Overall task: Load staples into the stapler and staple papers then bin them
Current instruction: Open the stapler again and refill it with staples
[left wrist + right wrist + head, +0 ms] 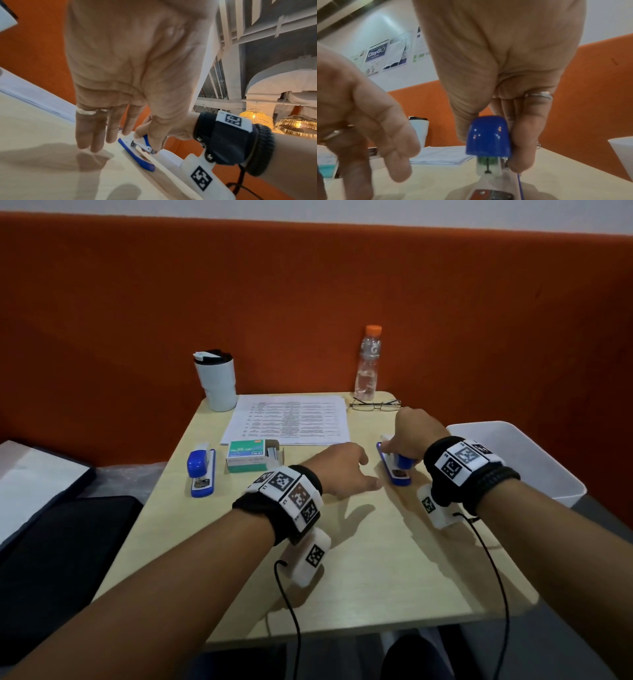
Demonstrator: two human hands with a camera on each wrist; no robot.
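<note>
A blue and white stapler lies on the pale wooden table at the right, and my right hand grips its top from above. In the right wrist view thumb and fingers pinch the blue cap of the stapler. My left hand hovers just left of it, fingers relaxed and holding nothing; the left wrist view shows the left hand above the table beside the stapler. A second blue stapler lies at the left. A green staple box sits before the paper stack.
A white tumbler and a clear bottle with an orange cap stand at the table's far edge, with glasses beside the bottle. A white bin stands right of the table. An orange partition rises behind.
</note>
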